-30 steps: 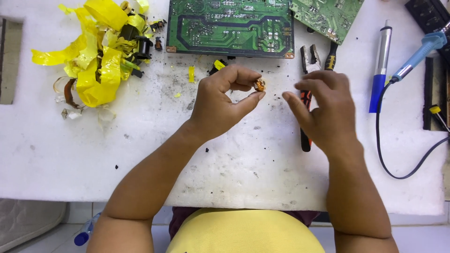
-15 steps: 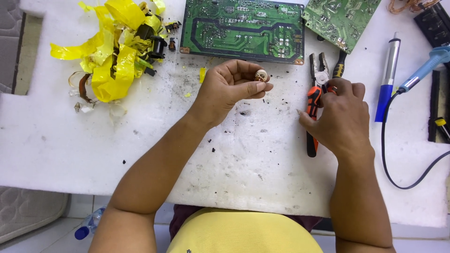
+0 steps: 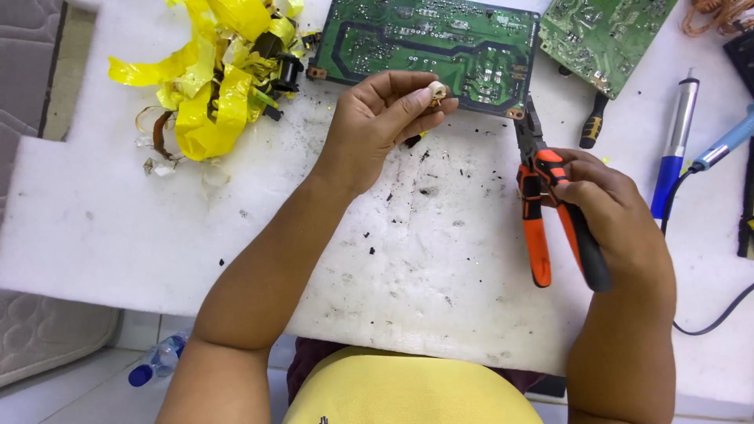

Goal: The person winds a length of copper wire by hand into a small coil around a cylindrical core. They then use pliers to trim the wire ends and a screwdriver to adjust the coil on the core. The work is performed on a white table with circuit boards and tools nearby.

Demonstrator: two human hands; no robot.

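Observation:
My left hand pinches a small beige-and-brown component between thumb and fingers, held just above the lower edge of a large green circuit board. My right hand grips a pair of orange-and-black pliers by the handles, lifted off the white foam work surface, jaws pointing up toward the board's lower right corner. The two hands are apart, roughly a hand's width between them.
A heap of yellow tape and black parts lies at the upper left. A second green board sits at the upper right, with a black-handled tool, a blue-and-silver pen-like tool and a blue soldering iron with its cable. A plastic bottle lies on the floor.
My right hand has picked the pliers up off the foam and now holds them raised. My left hand, with the small component, has shifted slightly toward the circuit board.

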